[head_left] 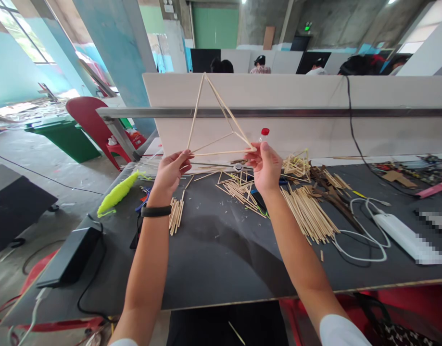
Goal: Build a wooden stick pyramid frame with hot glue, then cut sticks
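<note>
Held up above the dark table is a pyramid frame made of thin wooden sticks, its tip pointing up. My left hand pinches its lower left corner between thumb and fingers. At the lower right corner, my right hand grips the frame in the same way. Beneath my hands lies a loose heap of sticks. A small bundle of sticks sits by my left forearm, and a larger row of sticks lies beside my right forearm.
A white panel with a metal rail stands behind the table. On the left are a yellow-green plush-like object and a black box. A white power strip with cable lies right. Other people sit beyond the panel.
</note>
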A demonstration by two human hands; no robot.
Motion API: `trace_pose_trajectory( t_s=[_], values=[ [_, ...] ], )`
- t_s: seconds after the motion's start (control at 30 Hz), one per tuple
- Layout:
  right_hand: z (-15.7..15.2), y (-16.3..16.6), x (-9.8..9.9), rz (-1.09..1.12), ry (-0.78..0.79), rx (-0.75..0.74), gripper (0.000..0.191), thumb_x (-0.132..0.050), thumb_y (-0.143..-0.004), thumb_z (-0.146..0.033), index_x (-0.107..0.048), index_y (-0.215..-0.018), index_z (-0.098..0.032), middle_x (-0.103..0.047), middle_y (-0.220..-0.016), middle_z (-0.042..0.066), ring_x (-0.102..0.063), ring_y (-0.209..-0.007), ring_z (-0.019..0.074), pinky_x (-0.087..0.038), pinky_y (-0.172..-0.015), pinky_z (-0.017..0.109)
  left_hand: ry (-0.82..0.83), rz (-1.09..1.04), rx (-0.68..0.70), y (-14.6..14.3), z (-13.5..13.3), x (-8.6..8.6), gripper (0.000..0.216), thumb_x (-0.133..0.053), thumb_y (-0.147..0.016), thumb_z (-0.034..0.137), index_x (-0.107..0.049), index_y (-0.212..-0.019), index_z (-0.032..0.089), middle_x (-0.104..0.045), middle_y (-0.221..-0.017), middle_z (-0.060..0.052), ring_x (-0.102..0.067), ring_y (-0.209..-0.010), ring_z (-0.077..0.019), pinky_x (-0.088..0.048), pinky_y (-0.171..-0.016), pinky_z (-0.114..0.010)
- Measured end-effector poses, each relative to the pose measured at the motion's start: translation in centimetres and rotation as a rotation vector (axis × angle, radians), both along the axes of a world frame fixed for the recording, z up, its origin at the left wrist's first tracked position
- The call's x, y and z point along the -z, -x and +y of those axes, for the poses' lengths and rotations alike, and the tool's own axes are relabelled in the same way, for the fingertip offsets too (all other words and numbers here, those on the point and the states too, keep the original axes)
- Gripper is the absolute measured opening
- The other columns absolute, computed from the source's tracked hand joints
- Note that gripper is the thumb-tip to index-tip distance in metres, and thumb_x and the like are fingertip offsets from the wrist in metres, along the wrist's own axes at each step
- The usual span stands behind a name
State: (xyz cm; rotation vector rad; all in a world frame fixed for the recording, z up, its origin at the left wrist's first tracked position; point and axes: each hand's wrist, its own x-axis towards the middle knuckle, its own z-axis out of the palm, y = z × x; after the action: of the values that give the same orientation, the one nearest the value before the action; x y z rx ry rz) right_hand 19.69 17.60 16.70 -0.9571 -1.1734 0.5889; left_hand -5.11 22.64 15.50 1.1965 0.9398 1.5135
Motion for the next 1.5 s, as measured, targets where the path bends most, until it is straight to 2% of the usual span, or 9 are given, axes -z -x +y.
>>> trace_pose_trajectory(
  t_s=[0.13,0.3,0.4,0.57,0.77,0.93,1.17,1.33,1.5],
  values=[
    [0.0,0.2,-0.1,0.094,0.086,-0.135,0.06,-0.053,-0.084,-0.079,-0.067,-0.109,-0.026,-0.076,-0.094,0.007,-0.072,-0.073,0.0172,-0.053,-0.053,0.029,-0.053,-0.091,-0.062,0.4,0.5,0.1,0.021,-0.081,-0.078,0.043,-0.076,-0.083,0.022,-0.074,-0.084,-0.004,-0.063,-0.062,-0.0067,-0.054,-0.056,-0.018],
    [0.9,-0.3,0.4,0.136,0.184,-0.189,0.072,-0.066,-0.075,-0.077,-0.056,-0.127,-0.028,-0.076,-0.094,0.006,-0.069,-0.065,0.0152,-0.049,-0.049,0.027,-0.081,-0.121,-0.082,0.7,0.3,-0.1,0.02,-0.08,-0.079,0.043,-0.076,-0.085,0.024,-0.074,-0.085,-0.002,-0.062,-0.061,-0.0059,-0.053,-0.056,-0.017],
    [1.2,-0.6,0.4,0.121,0.208,-0.204,0.077,-0.065,-0.076,-0.076,-0.052,-0.134,-0.028,-0.076,-0.099,0.007,-0.068,-0.066,0.0153,-0.048,-0.05,0.029,-0.095,-0.09,-0.048,0.7,0.0,-0.3,0.02,-0.081,-0.079,0.042,-0.076,-0.082,0.023,-0.074,-0.084,-0.002,-0.063,-0.062,-0.006,-0.052,-0.054,-0.017],
    [1.3,-1.1,0.3,0.086,0.172,-0.213,0.072,-0.054,-0.082,-0.078,-0.055,-0.138,-0.032,-0.075,-0.097,0.005,-0.067,-0.068,0.0171,-0.048,-0.052,0.031,-0.085,-0.064,0.08,0.8,-0.4,-0.1,0.021,-0.082,-0.077,0.04,-0.077,-0.083,0.021,-0.073,-0.084,-0.004,-0.061,-0.06,-0.0058,-0.052,-0.054,-0.017],
    [1.6,-1.3,0.6,0.13,0.152,-0.206,0.062,-0.057,-0.084,-0.072,-0.067,-0.127,-0.028,-0.072,-0.088,0.004,-0.062,-0.063,0.0132,-0.046,-0.051,0.029,-0.058,-0.151,0.182,0.7,-0.4,0.2,0.022,-0.085,-0.075,0.038,-0.076,-0.084,0.02,-0.071,-0.081,-0.001,-0.06,-0.057,-0.0041,-0.052,-0.054,-0.015],
    [2.0,-1.4,0.8,0.149,0.146,-0.171,0.067,-0.055,-0.085,-0.074,-0.063,-0.134,-0.029,-0.07,-0.08,0.003,-0.06,-0.059,0.0135,-0.046,-0.051,0.03,-0.011,-0.181,0.217,0.4,-0.2,0.6,0.021,-0.082,-0.078,0.039,-0.075,-0.088,0.022,-0.07,-0.081,-0.001,-0.061,-0.059,-0.0058,-0.053,-0.054,-0.017],
    [1.7,-1.8,0.6,0.089,0.04,-0.117,0.065,-0.049,-0.089,-0.073,-0.059,-0.138,-0.033,-0.068,-0.081,0.003,-0.064,-0.069,0.0176,-0.048,-0.059,0.033,0.006,-0.19,0.219,-0.1,-0.1,0.9,0.014,-0.079,-0.083,0.036,-0.076,-0.088,0.024,-0.07,-0.082,-0.002,-0.063,-0.063,-0.007,-0.053,-0.055,-0.017],
    [1.3,-1.4,0.3,0.11,-0.027,-0.116,0.062,-0.048,-0.088,-0.075,-0.066,-0.127,-0.029,-0.069,-0.088,0.005,-0.066,-0.076,0.019,-0.05,-0.066,0.036,0.041,-0.289,0.271,-0.5,-0.1,0.8,0.019,-0.082,-0.08,0.031,-0.076,-0.094,0.019,-0.071,-0.083,-0.002,-0.061,-0.061,-0.0047,-0.052,-0.053,-0.013],
    [1.3,-1.0,0.3,0.13,-0.047,-0.114,0.054,-0.053,-0.088,-0.072,-0.071,-0.113,-0.027,-0.068,-0.087,0.005,-0.066,-0.079,0.019,-0.052,-0.068,0.036,0.104,-0.393,0.303,-1.0,-0.2,0.6,0.015,-0.076,-0.087,0.024,-0.074,-0.098,0.014,-0.071,-0.084,-0.003,-0.062,-0.063,-0.0043,-0.053,-0.056,-0.012]
  ],
)
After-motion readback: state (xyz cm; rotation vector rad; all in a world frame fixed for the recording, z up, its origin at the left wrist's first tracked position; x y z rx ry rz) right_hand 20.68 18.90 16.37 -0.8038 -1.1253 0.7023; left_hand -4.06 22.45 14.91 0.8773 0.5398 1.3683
